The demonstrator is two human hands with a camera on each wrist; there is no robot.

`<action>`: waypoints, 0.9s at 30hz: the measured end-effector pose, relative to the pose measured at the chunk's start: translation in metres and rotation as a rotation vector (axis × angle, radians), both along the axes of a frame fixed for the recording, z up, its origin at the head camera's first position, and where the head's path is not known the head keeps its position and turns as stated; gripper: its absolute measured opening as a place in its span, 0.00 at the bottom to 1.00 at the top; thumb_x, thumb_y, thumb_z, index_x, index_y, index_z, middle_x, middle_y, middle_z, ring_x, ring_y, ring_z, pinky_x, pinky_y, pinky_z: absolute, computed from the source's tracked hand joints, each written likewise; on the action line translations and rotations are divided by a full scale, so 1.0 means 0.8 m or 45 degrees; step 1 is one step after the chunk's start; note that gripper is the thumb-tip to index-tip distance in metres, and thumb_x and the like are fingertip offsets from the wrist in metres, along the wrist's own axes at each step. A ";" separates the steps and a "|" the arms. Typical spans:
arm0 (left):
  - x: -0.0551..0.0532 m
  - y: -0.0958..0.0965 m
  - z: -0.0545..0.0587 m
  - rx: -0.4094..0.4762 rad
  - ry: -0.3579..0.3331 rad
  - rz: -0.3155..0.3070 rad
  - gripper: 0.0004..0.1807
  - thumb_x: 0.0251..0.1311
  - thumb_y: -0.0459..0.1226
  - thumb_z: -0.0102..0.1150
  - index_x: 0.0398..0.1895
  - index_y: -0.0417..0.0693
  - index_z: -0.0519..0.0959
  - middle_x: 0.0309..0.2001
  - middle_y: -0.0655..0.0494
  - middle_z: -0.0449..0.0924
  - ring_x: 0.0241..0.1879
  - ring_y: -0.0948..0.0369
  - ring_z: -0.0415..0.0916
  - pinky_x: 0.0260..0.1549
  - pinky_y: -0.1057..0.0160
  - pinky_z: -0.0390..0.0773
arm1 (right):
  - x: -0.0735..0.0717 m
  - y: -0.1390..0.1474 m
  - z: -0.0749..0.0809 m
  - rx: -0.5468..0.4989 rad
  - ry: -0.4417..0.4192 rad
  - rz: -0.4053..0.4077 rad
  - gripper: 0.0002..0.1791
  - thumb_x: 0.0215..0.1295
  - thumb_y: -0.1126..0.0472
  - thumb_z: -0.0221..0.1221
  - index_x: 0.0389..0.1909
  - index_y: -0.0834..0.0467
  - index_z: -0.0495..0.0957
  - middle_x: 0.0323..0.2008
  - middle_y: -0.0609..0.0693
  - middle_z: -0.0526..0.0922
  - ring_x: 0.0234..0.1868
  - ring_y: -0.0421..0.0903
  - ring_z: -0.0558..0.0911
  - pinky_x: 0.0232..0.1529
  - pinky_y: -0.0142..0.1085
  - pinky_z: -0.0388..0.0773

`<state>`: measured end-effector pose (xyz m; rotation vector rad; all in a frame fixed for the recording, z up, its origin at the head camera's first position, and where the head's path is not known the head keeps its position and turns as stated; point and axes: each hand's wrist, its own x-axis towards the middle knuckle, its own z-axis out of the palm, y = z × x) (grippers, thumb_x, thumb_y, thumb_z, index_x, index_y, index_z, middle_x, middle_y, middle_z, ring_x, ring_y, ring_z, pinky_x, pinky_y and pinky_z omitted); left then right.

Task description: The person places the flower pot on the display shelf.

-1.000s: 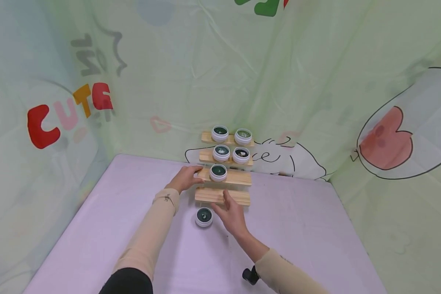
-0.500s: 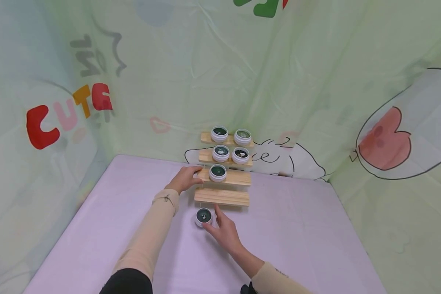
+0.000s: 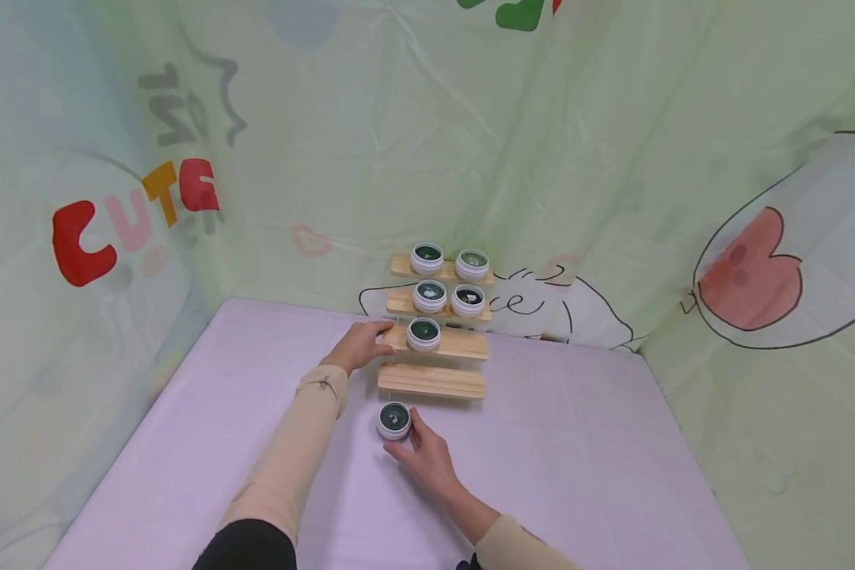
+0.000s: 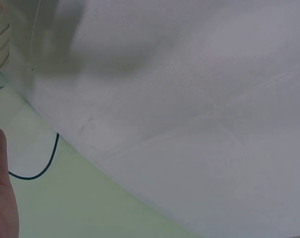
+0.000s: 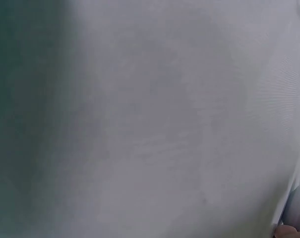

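A small round white jar with a dark green top stands on the table in front of a tiered wooden rack. My right hand is beside it, index fingertip at its right side and thumb near its front edge, the fingers fairly straight. In the right wrist view only a fingertip and a blurred rounded shape show at the corner. My left hand grips the left end of the rack's third board from the top. One jar sits on that board. The left wrist view catches part of this hand.
Two jars stand on the top board and two more on the second. The rack's lowest board is bare. Lilac cloth covers the table. A printed pale green curtain hangs close behind the rack.
My right hand has come down from in front of the lowest board to the jar on the table, which has shifted very slightly left. My left hand has kept its place.
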<state>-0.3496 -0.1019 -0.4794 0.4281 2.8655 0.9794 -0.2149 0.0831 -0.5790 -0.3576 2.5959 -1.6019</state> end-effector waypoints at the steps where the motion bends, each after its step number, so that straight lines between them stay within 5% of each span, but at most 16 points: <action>1: -0.001 0.000 -0.001 -0.003 -0.001 0.002 0.33 0.59 0.40 0.68 0.67 0.39 0.70 0.64 0.45 0.73 0.65 0.51 0.69 0.67 0.55 0.67 | -0.001 -0.002 0.000 -0.004 0.005 -0.007 0.46 0.57 0.56 0.70 0.68 0.76 0.59 0.68 0.71 0.62 0.66 0.60 0.69 0.62 0.39 0.71; 14: -0.004 0.001 -0.004 -0.011 -0.031 -0.006 0.35 0.59 0.41 0.68 0.68 0.40 0.69 0.65 0.46 0.72 0.66 0.51 0.67 0.68 0.56 0.65 | -0.005 -0.014 0.011 0.091 0.161 -0.086 0.39 0.56 0.58 0.71 0.64 0.73 0.68 0.60 0.69 0.73 0.60 0.60 0.76 0.59 0.48 0.75; 27: -0.008 -0.002 -0.010 -0.022 0.001 -0.009 0.34 0.59 0.41 0.68 0.68 0.40 0.69 0.65 0.46 0.72 0.65 0.51 0.68 0.67 0.55 0.66 | 0.000 0.006 0.040 0.099 0.152 -0.134 0.37 0.54 0.60 0.72 0.63 0.69 0.71 0.56 0.66 0.78 0.58 0.58 0.78 0.57 0.47 0.77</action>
